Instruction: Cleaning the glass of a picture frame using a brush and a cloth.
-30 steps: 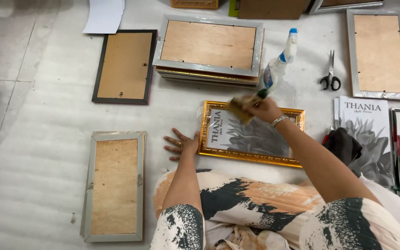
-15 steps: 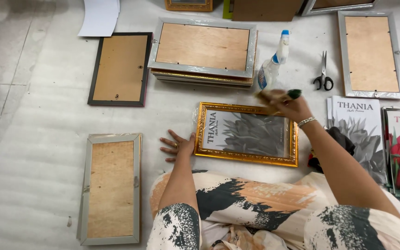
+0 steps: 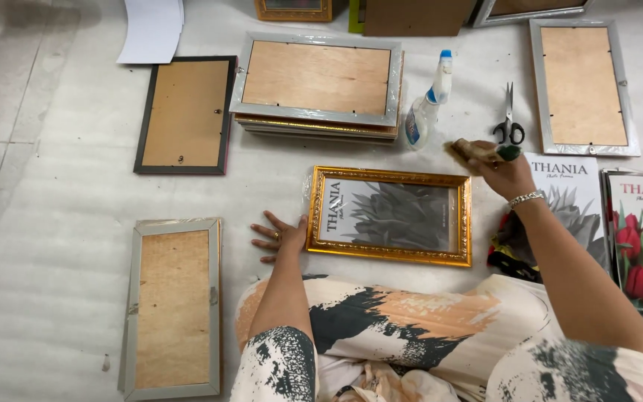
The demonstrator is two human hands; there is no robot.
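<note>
A gold picture frame (image 3: 389, 215) lies face up on the white padded floor (image 3: 53, 246), just ahead of the person's knees, a grey plant print showing behind its glazing. The left hand (image 3: 280, 236) rests flat at the frame's nine o'clock edge, fingers spread on the floor, the thumb side touching the moulding. The right hand (image 3: 506, 170) hovers past the two o'clock corner, closed around a brush (image 3: 478, 151) with a green handle.

The frame looks rigid and fairly light, but the front pane is probably breakable and smooth enough to slip, and the ornate gilt edge may scuff. It would be best held by two opposite long sides, on the moulding, fingers off the pane.

At twelve o'clock stand a spray bottle (image 3: 426, 104) and scissors (image 3: 509, 123); a stack of frames (image 3: 318, 85) lies at eleven.
</note>
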